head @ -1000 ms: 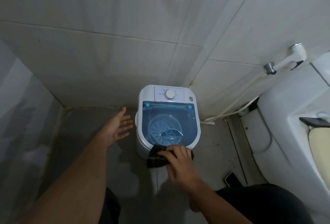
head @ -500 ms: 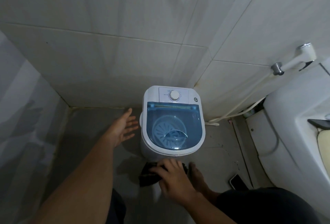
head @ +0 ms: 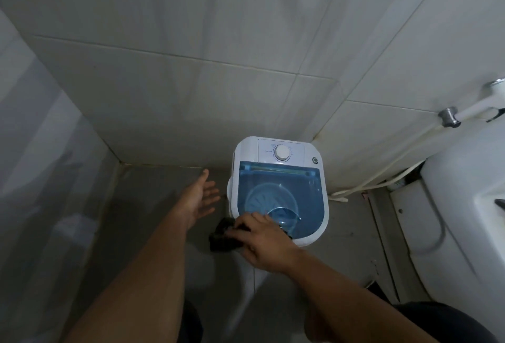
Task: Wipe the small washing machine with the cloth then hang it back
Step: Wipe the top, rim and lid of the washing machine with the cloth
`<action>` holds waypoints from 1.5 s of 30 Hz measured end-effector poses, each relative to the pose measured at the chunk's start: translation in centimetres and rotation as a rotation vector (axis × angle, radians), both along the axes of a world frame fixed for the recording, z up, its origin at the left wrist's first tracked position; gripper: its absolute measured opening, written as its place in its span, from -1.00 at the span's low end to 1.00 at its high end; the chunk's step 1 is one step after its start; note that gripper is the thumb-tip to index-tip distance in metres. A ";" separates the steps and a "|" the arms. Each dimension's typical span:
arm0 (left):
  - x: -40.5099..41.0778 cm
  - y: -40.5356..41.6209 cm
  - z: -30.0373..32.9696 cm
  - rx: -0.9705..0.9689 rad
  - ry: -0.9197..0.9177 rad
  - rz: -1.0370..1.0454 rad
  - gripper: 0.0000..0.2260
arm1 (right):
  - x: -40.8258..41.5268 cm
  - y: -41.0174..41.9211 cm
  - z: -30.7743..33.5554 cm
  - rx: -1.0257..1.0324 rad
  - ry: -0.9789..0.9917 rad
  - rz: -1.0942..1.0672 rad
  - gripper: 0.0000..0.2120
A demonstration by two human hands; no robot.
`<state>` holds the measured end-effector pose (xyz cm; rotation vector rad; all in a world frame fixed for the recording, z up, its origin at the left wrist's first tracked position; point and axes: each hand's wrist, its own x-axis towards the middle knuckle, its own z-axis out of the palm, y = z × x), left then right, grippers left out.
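Toilet point(head: 451, 206) & hose point(head: 382, 176) flank washer point(head: 246, 148); wall point(head: 191, 83) behind.

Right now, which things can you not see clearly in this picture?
- Head view: cloth is motion-blurred, partly under the right hand.
- Washing machine front is hidden from above; dial markings too small.
- Sprayer and toilet cut off at right edge.
- No hanging place in view.

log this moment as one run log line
step: wiping | right hand: presses cloth on washing machine front-left rim | left hand: open, free | lid: shut
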<state>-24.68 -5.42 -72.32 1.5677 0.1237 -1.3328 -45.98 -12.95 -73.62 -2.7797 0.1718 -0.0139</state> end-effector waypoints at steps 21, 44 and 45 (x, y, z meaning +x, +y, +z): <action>1.8 0.5 -1.5 0.041 -0.072 0.309 -0.38 | 5.7 -5.5 2.3 0.115 -0.120 -0.134 -0.59; 1.3 0.3 -1.8 0.175 -0.175 0.301 0.00 | 12.7 -12.5 3.2 0.050 -0.135 -0.474 -0.55; 1.0 0.2 -1.8 0.135 -0.110 0.243 -0.06 | 12.8 -13.3 3.1 -0.016 -0.102 -0.582 -0.54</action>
